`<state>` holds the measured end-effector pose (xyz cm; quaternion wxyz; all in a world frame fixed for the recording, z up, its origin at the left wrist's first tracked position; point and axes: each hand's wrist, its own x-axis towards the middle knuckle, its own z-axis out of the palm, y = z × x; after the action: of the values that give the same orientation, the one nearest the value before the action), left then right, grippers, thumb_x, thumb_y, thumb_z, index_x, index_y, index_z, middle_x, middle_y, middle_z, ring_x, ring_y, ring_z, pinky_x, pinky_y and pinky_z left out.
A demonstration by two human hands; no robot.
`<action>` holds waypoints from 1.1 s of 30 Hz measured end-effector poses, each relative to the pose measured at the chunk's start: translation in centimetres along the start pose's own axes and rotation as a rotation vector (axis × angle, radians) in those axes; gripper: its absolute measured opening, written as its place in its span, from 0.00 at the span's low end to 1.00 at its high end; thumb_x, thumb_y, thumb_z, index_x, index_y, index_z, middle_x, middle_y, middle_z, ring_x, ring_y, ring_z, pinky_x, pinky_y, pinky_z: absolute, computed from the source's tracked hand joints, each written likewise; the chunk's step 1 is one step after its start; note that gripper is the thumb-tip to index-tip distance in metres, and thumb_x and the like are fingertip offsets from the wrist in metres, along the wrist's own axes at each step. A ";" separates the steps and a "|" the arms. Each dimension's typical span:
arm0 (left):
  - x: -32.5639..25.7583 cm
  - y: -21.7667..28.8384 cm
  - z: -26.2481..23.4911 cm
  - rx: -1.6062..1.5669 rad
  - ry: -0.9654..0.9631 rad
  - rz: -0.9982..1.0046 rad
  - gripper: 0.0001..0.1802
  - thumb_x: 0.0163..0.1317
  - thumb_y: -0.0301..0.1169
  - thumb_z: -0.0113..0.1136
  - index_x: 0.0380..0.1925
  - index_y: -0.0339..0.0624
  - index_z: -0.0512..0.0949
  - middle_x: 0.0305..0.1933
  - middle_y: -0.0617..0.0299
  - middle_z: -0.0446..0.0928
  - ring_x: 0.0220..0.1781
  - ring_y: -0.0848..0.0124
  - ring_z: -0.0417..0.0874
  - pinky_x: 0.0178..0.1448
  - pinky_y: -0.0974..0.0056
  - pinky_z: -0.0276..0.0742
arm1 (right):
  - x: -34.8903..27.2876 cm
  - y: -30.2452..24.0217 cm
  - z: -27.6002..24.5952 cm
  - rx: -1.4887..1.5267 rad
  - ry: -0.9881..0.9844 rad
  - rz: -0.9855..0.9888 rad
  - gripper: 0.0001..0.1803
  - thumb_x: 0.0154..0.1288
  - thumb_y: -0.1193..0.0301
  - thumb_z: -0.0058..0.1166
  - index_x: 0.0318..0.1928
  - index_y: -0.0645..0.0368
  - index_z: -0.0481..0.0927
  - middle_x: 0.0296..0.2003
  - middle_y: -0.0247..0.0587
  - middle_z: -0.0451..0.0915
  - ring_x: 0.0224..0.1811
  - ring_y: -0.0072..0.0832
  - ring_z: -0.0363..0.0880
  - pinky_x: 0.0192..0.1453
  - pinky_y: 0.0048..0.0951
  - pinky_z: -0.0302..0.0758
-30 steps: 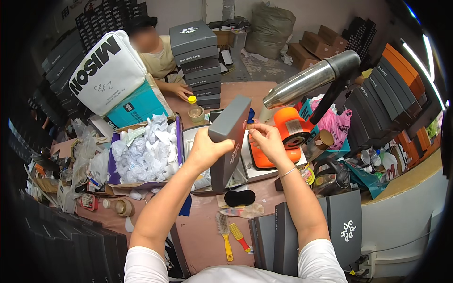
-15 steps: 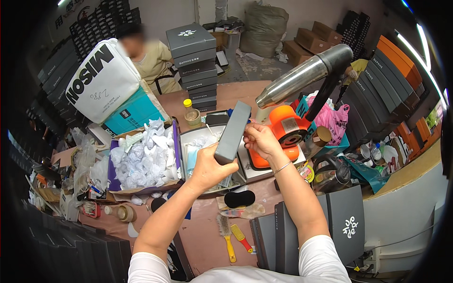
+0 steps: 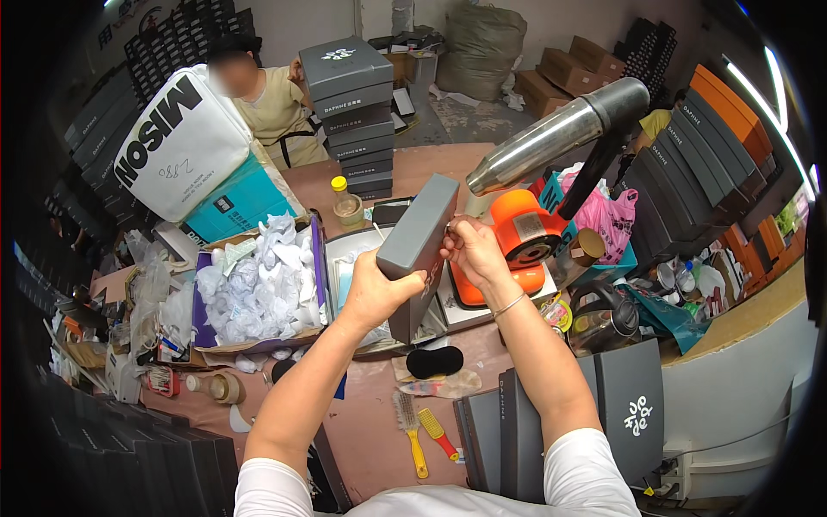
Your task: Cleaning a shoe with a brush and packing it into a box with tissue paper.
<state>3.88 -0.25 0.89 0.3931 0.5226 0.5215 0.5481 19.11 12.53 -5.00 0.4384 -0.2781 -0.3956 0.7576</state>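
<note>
A dark grey shoebox [image 3: 420, 226] is held up on its edge in front of me, over the tabletop. My left hand [image 3: 379, 291] grips its near left end, thumb laid along the near side. My right hand [image 3: 475, 255] is at the box's right side with thumb and fingers pinched together. What those fingertips hold, if anything, is too small to make out. Just behind my right hand stands an orange heat blower [image 3: 519, 226] with a long metal nozzle tube [image 3: 551, 136]. Below the box lies a black oval pad [image 3: 435, 363].
A purple-edged carton of crumpled white paper [image 3: 258, 284] stands left. Grey shoeboxes are stacked [image 3: 357, 121] at the back and lie [image 3: 633, 414] near right. Two brushes [image 3: 412, 431] rest on the table [image 3: 366, 448]. A glass kettle [image 3: 603, 319] stands right. Another person [image 3: 280, 112] sits across the table.
The shoebox has turned and tilted, so more of its side facing right shows. Both hands have shifted slightly with it. The person across has raised a hand to the stacked boxes.
</note>
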 end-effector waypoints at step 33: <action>0.5 -0.1 -1.2 -0.104 0.044 0.012 0.15 0.48 0.28 0.64 0.34 0.29 0.78 0.30 0.61 0.79 0.31 0.77 0.77 0.36 0.69 0.75 | -0.3 0.2 0.4 -0.024 -0.072 0.031 0.04 0.69 0.69 0.50 0.36 0.53 0.73 0.27 0.26 0.70 0.29 0.16 0.71 0.37 0.29 0.80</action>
<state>2.65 0.05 1.00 0.4049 0.4925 0.4975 0.5882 18.88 12.07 -4.95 0.4087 -0.2619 -0.4157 0.7691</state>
